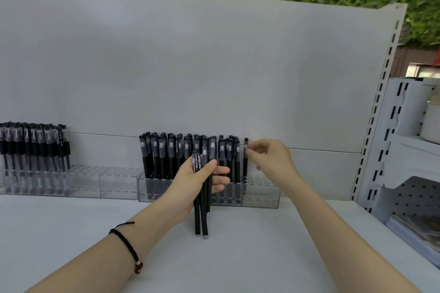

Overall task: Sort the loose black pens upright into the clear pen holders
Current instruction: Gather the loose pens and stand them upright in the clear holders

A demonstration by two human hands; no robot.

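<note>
Bare forearms (333,233), black braided bracelet (125,240) with brown bead (138,269)

White shelf (262,257), clear pen holder (260,195) against its back wall, second clear holder (114,183) at left

One wide-angle view, taken from the person's head, facing forward and tilted down across a white shelf (238,257) toward its pale back panel (190,66). It sits near: both forearms (123,233) enter from the bottom edge, and the clear pen holders (259,195) stand mid-frame, close in front. Straight edges bow at the corners.
</note>
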